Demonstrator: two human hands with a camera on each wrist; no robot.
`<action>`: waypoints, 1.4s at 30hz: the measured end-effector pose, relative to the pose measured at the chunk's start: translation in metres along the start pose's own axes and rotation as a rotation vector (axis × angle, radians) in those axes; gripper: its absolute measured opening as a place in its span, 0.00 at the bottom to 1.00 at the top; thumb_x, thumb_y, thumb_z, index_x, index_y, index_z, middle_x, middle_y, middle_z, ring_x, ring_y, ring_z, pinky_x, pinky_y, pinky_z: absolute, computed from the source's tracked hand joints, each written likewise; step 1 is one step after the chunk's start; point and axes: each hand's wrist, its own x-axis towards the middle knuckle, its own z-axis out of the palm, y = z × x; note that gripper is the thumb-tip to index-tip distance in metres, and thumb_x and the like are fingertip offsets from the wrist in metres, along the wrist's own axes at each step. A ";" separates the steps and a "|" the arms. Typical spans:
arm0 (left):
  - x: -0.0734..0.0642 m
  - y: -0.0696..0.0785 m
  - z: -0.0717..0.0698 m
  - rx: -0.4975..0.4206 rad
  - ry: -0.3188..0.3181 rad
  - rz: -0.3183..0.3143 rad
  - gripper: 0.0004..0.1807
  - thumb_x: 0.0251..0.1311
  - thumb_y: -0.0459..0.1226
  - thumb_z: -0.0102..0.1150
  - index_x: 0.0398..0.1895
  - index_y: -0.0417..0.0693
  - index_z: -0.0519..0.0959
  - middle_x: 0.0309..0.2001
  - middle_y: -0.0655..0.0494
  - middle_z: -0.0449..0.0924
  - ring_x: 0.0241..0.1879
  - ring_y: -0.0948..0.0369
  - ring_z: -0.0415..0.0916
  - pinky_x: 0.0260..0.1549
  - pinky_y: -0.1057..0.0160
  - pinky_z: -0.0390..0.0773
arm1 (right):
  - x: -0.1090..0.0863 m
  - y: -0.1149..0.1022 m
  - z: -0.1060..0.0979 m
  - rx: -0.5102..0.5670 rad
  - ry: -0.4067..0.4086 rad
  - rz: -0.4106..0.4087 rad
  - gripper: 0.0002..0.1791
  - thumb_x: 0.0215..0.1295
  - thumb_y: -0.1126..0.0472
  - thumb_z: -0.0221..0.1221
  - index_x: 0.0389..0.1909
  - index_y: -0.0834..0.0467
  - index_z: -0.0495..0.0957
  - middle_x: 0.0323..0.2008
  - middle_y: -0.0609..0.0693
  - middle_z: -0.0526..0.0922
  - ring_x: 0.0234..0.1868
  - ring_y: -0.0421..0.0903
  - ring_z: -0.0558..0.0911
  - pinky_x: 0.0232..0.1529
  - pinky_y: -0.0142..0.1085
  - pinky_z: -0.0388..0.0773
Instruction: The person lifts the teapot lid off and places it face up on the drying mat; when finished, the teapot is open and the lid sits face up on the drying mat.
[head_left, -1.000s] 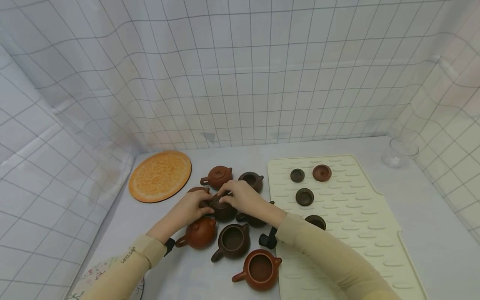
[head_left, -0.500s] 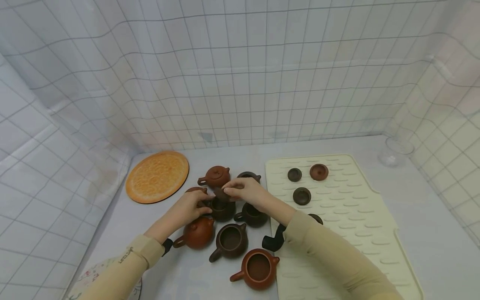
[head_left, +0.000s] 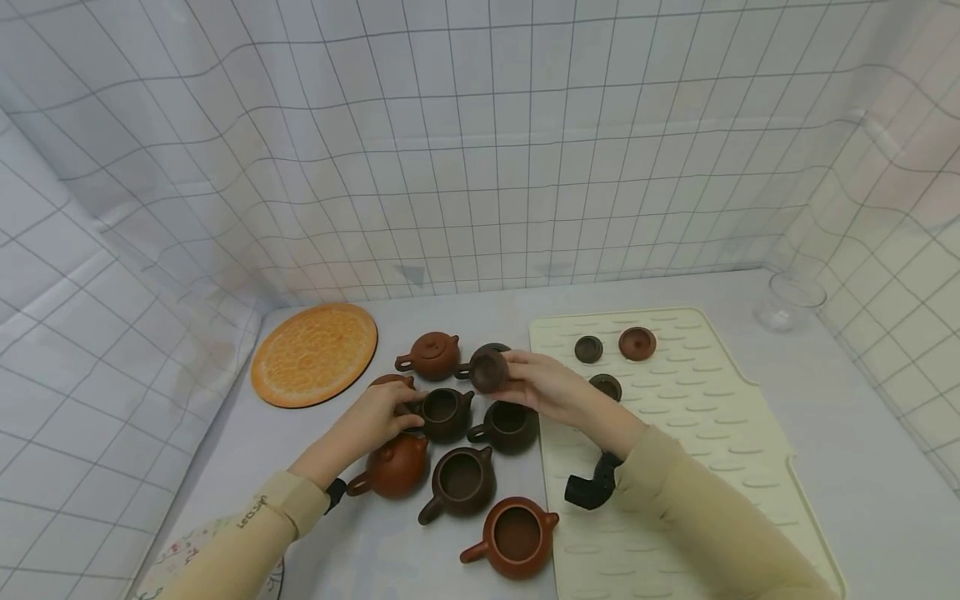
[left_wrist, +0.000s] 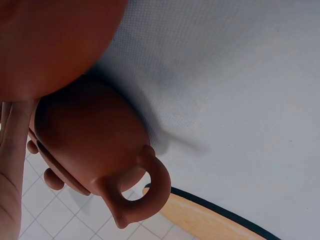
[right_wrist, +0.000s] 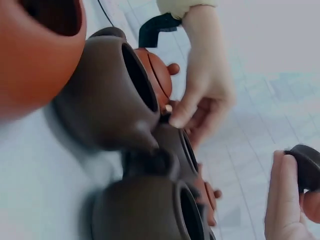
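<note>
In the head view, my left hand (head_left: 378,414) grips a dark brown teapot (head_left: 448,422) at its handle side; the pot's round mouth is uncovered. To its upper right, my right hand (head_left: 551,390) holds a dark brown teapot lid (head_left: 487,372) in the air, tilted with its underside showing. The right wrist view also shows this lid (right_wrist: 306,167) pinched at the fingertips, apart from the pots. Another lidless dark teapot (head_left: 508,427) stands below the right hand, and one behind the lid is mostly hidden. A lidded reddish teapot (left_wrist: 92,137) fills much of the left wrist view.
Lidded reddish teapots (head_left: 435,355) and lidless pots, including an orange-brown one (head_left: 516,538), crowd around the hands. Several lids, one reddish (head_left: 637,343), lie on a cream mat (head_left: 697,450) at right. An orange round board (head_left: 315,354) lies far left; a clear glass bowl (head_left: 795,300) stands far right.
My right hand has lifted the dark lid off the teapot and carried it up and right, turning its underside into view. My left hand stays at the same pot.
</note>
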 end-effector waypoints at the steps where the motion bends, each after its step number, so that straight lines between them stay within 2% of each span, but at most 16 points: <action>1: 0.000 0.000 0.000 0.003 -0.001 0.006 0.21 0.58 0.36 0.69 0.54 0.39 0.82 0.51 0.41 0.82 0.44 0.53 0.81 0.41 0.57 0.81 | -0.004 -0.002 -0.005 0.000 0.012 -0.005 0.21 0.78 0.68 0.41 0.67 0.72 0.60 0.51 0.55 0.79 0.45 0.39 0.85 0.50 0.30 0.81; 4: 0.000 0.000 0.000 0.010 -0.002 0.013 0.21 0.58 0.36 0.68 0.54 0.39 0.82 0.52 0.41 0.82 0.48 0.51 0.81 0.45 0.54 0.81 | -0.019 -0.008 -0.021 -0.007 0.033 -0.027 0.21 0.78 0.69 0.40 0.67 0.74 0.59 0.46 0.49 0.81 0.44 0.38 0.85 0.49 0.29 0.81; 6: 0.001 0.000 0.000 0.012 -0.002 0.023 0.21 0.58 0.36 0.68 0.54 0.38 0.82 0.51 0.41 0.82 0.46 0.52 0.81 0.44 0.54 0.82 | -0.030 -0.014 -0.033 0.019 0.050 -0.038 0.21 0.78 0.68 0.40 0.67 0.73 0.60 0.44 0.48 0.82 0.45 0.39 0.86 0.50 0.30 0.81; 10: 0.001 -0.002 0.001 0.027 0.006 0.038 0.21 0.57 0.36 0.69 0.54 0.38 0.82 0.47 0.44 0.82 0.40 0.57 0.81 0.40 0.59 0.82 | -0.054 -0.024 -0.058 0.104 0.078 -0.055 0.15 0.80 0.61 0.43 0.58 0.65 0.68 0.44 0.50 0.84 0.47 0.42 0.86 0.53 0.32 0.81; 13: 0.001 -0.002 0.001 0.029 0.008 0.046 0.21 0.57 0.36 0.69 0.54 0.38 0.82 0.46 0.45 0.82 0.37 0.60 0.81 0.37 0.61 0.81 | -0.072 -0.030 -0.078 0.134 0.108 -0.063 0.12 0.79 0.57 0.44 0.51 0.59 0.71 0.44 0.50 0.85 0.47 0.42 0.86 0.52 0.32 0.81; 18: 0.001 -0.002 0.000 0.021 0.003 0.055 0.21 0.57 0.35 0.69 0.54 0.37 0.82 0.44 0.45 0.82 0.35 0.62 0.81 0.35 0.64 0.81 | -0.097 -0.030 -0.114 0.083 0.192 -0.086 0.10 0.78 0.56 0.46 0.48 0.54 0.76 0.43 0.47 0.85 0.45 0.40 0.86 0.50 0.30 0.81; 19: 0.001 -0.002 0.000 0.019 0.003 0.055 0.21 0.57 0.35 0.69 0.54 0.37 0.82 0.44 0.45 0.82 0.34 0.62 0.81 0.35 0.64 0.81 | -0.100 -0.028 -0.121 0.055 0.209 -0.094 0.10 0.78 0.56 0.46 0.48 0.53 0.75 0.43 0.46 0.85 0.45 0.39 0.86 0.51 0.30 0.81; 20: 0.001 -0.002 0.000 0.019 0.003 0.056 0.21 0.57 0.35 0.69 0.54 0.37 0.82 0.44 0.45 0.82 0.34 0.62 0.81 0.35 0.64 0.81 | -0.103 -0.026 -0.128 0.013 0.235 -0.096 0.13 0.78 0.56 0.47 0.53 0.56 0.74 0.43 0.44 0.84 0.45 0.37 0.85 0.51 0.29 0.80; 22: 0.001 -0.003 0.001 0.021 0.007 0.057 0.21 0.57 0.35 0.69 0.54 0.37 0.82 0.44 0.45 0.82 0.35 0.61 0.82 0.35 0.64 0.81 | -0.109 -0.020 -0.139 -0.123 0.297 -0.083 0.22 0.78 0.52 0.46 0.64 0.61 0.68 0.55 0.54 0.81 0.45 0.31 0.83 0.51 0.26 0.79; 24: 0.001 -0.004 0.001 0.019 0.009 0.056 0.21 0.57 0.35 0.69 0.54 0.37 0.81 0.45 0.45 0.82 0.35 0.60 0.82 0.35 0.63 0.82 | -0.112 -0.015 -0.148 -0.257 0.365 -0.052 0.32 0.78 0.50 0.45 0.72 0.68 0.57 0.65 0.64 0.71 0.44 0.25 0.81 0.52 0.24 0.78; 26: 0.000 -0.004 0.001 0.014 0.011 0.055 0.21 0.57 0.35 0.69 0.54 0.37 0.81 0.46 0.44 0.82 0.36 0.60 0.82 0.36 0.63 0.82 | -0.114 -0.011 -0.154 -0.397 0.430 0.002 0.41 0.78 0.47 0.46 0.74 0.74 0.46 0.72 0.71 0.58 0.44 0.21 0.77 0.52 0.23 0.77; 27: 0.000 -0.004 0.001 0.013 0.011 0.054 0.21 0.57 0.35 0.69 0.54 0.37 0.81 0.46 0.44 0.82 0.36 0.60 0.82 0.36 0.63 0.82 | -0.115 -0.010 -0.157 -0.464 0.452 0.025 0.41 0.77 0.46 0.46 0.73 0.74 0.49 0.74 0.72 0.50 0.45 0.21 0.76 0.52 0.23 0.77; 30: 0.000 -0.004 0.002 0.005 0.005 0.050 0.21 0.57 0.35 0.69 0.54 0.37 0.81 0.45 0.45 0.82 0.35 0.60 0.82 0.35 0.64 0.82 | -0.119 -0.006 -0.162 -0.630 0.492 0.068 0.39 0.77 0.45 0.47 0.71 0.74 0.56 0.72 0.72 0.55 0.58 0.37 0.78 0.52 0.27 0.78; 34: 0.000 -0.004 0.002 0.006 0.009 0.046 0.21 0.57 0.35 0.69 0.54 0.37 0.81 0.44 0.46 0.82 0.35 0.61 0.82 0.35 0.64 0.82 | -0.121 -0.005 -0.163 -0.826 0.520 0.089 0.39 0.75 0.41 0.47 0.70 0.71 0.62 0.71 0.70 0.61 0.68 0.60 0.69 0.60 0.40 0.76; 38: 0.000 -0.004 0.002 -0.002 0.011 0.049 0.21 0.57 0.35 0.69 0.54 0.36 0.81 0.48 0.43 0.82 0.35 0.61 0.82 0.35 0.64 0.82 | -0.123 -0.003 -0.163 -0.889 0.549 0.097 0.40 0.74 0.38 0.47 0.70 0.69 0.63 0.69 0.70 0.64 0.62 0.63 0.76 0.64 0.52 0.71; 42: -0.001 -0.004 0.001 -0.021 0.007 0.055 0.21 0.57 0.34 0.68 0.54 0.36 0.81 0.50 0.41 0.82 0.35 0.61 0.83 0.34 0.66 0.82 | -0.125 -0.001 -0.164 -0.941 0.589 0.084 0.38 0.76 0.40 0.45 0.69 0.69 0.65 0.66 0.71 0.67 0.56 0.62 0.81 0.61 0.55 0.73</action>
